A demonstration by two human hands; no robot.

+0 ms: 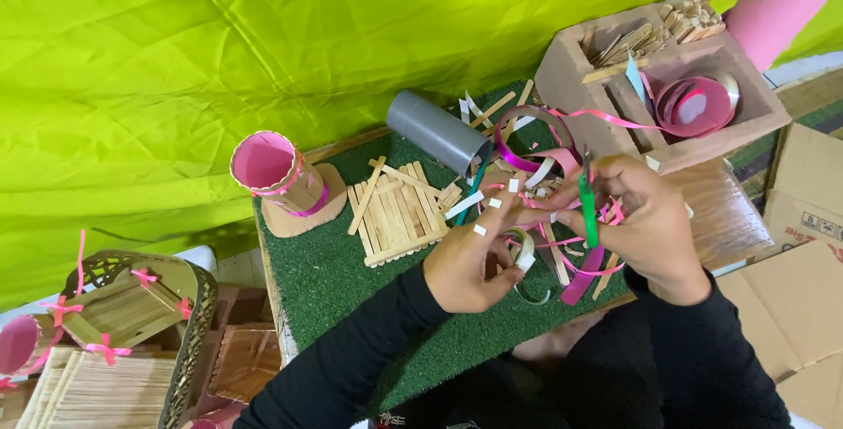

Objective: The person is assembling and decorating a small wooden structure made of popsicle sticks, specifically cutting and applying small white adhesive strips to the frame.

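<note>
Right now my right hand (645, 218) is closed around green-handled scissors (587, 209) at centre right of the frame, while my left hand (474, 258) pinches a strip of pink ribbon (562, 240) beside it. Just left lies a raft of wooden sticks (395, 209) on the green counter (325, 280), with a grey tube (435, 130) above and a pink-lined cup (268, 165) further left.

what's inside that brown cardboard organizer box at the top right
The cardboard box holds wooden sticks and small wooden pieces in its back compartments, and a pink ribbon roll in front. Whatever lies beneath the roll is covered.
</note>
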